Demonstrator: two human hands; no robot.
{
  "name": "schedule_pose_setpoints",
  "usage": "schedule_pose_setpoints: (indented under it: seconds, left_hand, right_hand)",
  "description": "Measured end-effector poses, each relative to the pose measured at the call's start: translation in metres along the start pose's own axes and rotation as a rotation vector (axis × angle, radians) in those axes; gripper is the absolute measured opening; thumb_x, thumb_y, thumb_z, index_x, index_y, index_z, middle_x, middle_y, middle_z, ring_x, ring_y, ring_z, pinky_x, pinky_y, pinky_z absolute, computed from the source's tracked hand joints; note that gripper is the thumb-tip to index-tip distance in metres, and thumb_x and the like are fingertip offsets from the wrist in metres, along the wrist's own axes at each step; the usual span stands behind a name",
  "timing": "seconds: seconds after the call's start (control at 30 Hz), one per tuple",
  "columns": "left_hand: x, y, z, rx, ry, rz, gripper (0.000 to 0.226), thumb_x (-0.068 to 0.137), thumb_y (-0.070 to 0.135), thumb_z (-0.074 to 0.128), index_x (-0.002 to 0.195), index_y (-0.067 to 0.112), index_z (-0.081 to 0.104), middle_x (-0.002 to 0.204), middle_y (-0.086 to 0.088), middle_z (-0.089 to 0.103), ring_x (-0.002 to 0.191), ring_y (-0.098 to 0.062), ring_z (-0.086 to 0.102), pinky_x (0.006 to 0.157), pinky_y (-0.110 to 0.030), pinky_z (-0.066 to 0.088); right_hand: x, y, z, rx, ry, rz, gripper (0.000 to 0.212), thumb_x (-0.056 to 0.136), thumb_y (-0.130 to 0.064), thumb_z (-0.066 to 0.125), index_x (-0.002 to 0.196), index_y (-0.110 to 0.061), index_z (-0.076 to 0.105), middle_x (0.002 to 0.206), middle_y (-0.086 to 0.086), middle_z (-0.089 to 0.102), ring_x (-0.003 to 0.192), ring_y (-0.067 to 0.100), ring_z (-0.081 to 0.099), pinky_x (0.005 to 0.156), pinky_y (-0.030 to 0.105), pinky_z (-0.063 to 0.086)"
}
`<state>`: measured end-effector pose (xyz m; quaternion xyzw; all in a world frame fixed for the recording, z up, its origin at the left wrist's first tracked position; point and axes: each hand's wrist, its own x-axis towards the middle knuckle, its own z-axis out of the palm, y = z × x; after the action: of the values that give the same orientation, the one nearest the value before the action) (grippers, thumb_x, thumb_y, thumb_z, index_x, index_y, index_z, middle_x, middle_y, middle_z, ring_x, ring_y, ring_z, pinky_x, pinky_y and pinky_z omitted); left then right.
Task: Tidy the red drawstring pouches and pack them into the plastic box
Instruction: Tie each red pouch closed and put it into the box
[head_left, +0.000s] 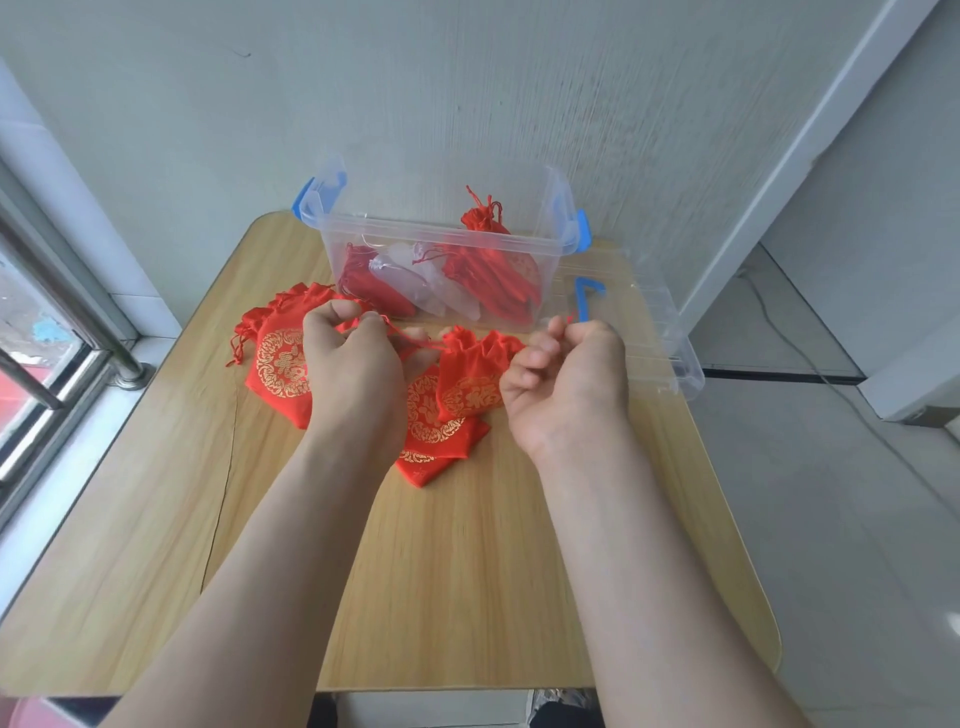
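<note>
My left hand and right hand each pinch a red cord of the small red gold-printed drawstring pouch over the wooden bench — pulling outward should cinch it for the clear plastic box behind.

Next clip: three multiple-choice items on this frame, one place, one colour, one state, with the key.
1. Where is the lid of the plastic box?
A. On the box
B. On the table, right of the box
C. On the floor

2. What colour are the latches?
A. Green
B. Blue
C. Yellow

3. How is the pouch between the left hand and right hand?
A. Untouched
B. Boxed
C. Held by its drawstrings

Key: B, the lid lies flat beside the box; B, blue clips at both ends; C, each hand pinches a string.
</note>
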<state>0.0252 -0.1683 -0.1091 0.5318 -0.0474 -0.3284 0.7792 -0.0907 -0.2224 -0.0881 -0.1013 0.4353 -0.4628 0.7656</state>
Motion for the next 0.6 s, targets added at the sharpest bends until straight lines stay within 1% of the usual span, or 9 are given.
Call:
schedule_pose_setpoints:
  seconds: [0.07,0.13,0.17,0.23,0.33,0.4,0.47,0.53,0.6]
  left_hand:
    - [0.0014,-0.0013,-0.0004,-0.004,-0.011,-0.004,0.02,0.107,-0.003,0.042,0.109,0.017,0.044,0.063,0.001,0.055,0.047,-0.011,0.056,0.054,-0.031,0.057]
    - [0.0023,-0.0005,-0.0022,0.017,-0.013,-0.012,0.022,0.105,-0.002,0.048,0.11,0.019,0.045,0.074,0.0,0.052,0.047,-0.009,0.046,0.046,-0.024,0.046]
    - [0.0026,0.0001,-0.0029,0.037,-0.011,-0.009,0.022,0.104,-0.001,0.052,0.11,0.019,0.046,0.079,-0.001,0.052,0.047,-0.008,0.045,0.044,-0.022,0.042]
    - [0.0026,0.0005,-0.0038,0.091,0.003,0.034,0.022,0.102,0.001,0.058,0.11,0.02,0.049,0.081,0.0,0.056,0.048,-0.007,0.048,0.045,-0.023,0.044]
    - [0.0008,-0.0011,-0.0023,0.189,0.008,0.179,0.02,0.099,0.006,0.066,0.107,0.019,0.053,0.077,0.005,0.061,0.054,-0.009,0.055,0.051,-0.026,0.049]
    - [-0.0005,-0.0014,-0.0021,0.219,-0.021,0.243,0.019,0.097,0.011,0.071,0.104,0.021,0.057,0.078,0.006,0.066,0.062,-0.011,0.059,0.058,-0.031,0.05]
    - [-0.0012,0.0001,-0.0025,0.228,-0.066,0.248,0.019,0.095,0.015,0.076,0.104,0.02,0.06,0.078,0.006,0.069,0.063,-0.01,0.059,0.061,-0.03,0.05]
    - [-0.0019,0.002,-0.0029,0.21,-0.128,0.222,0.021,0.096,0.017,0.078,0.108,0.016,0.061,0.077,0.004,0.07,0.056,-0.009,0.055,0.056,-0.026,0.046]
    - [-0.0029,0.0031,-0.0023,0.185,-0.193,0.204,0.022,0.097,0.018,0.078,0.108,0.014,0.06,0.077,0.003,0.071,0.053,-0.01,0.051,0.052,-0.024,0.043]
  right_hand:
    - [-0.0006,-0.0002,-0.0002,-0.054,0.029,-0.004,0.023,0.097,-0.02,0.041,0.077,-0.023,0.052,0.053,-0.009,0.035,0.039,0.009,0.03,0.037,0.021,0.023]
    - [-0.0024,-0.002,0.0001,-0.083,0.099,-0.026,0.021,0.094,-0.02,0.044,0.073,-0.023,0.049,0.052,-0.009,0.031,0.04,0.01,0.024,0.037,0.022,0.021]
    - [-0.0033,-0.0029,0.0003,-0.084,0.144,-0.045,0.022,0.094,-0.021,0.045,0.072,-0.022,0.047,0.052,-0.009,0.03,0.04,0.011,0.022,0.038,0.022,0.02]
    - [-0.0047,-0.0035,-0.0001,-0.072,0.226,-0.088,0.024,0.095,-0.022,0.045,0.071,-0.021,0.046,0.05,-0.009,0.03,0.041,0.012,0.021,0.039,0.022,0.019]
    - [-0.009,-0.0025,0.0022,-0.123,0.246,-0.195,0.028,0.1,-0.025,0.048,0.075,-0.018,0.058,0.048,-0.01,0.035,0.036,0.012,0.025,0.039,0.021,0.021]
    - [-0.0091,-0.002,0.0042,-0.268,0.159,-0.277,0.027,0.101,-0.025,0.052,0.079,-0.016,0.065,0.051,-0.009,0.038,0.038,0.011,0.027,0.039,0.022,0.023]
    - [-0.0069,-0.0029,0.0059,-0.476,0.047,-0.329,0.021,0.098,-0.022,0.059,0.079,-0.015,0.068,0.053,-0.008,0.035,0.042,0.012,0.029,0.041,0.024,0.025]
    - [-0.005,-0.0048,0.0046,-0.74,-0.016,-0.358,0.014,0.091,-0.022,0.067,0.079,-0.015,0.069,0.054,-0.008,0.035,0.05,0.015,0.034,0.046,0.027,0.028]
    - [-0.0048,-0.0052,0.0004,-1.051,-0.07,-0.371,0.019,0.087,-0.026,0.073,0.073,-0.014,0.071,0.054,-0.007,0.044,0.053,0.016,0.044,0.05,0.026,0.033]
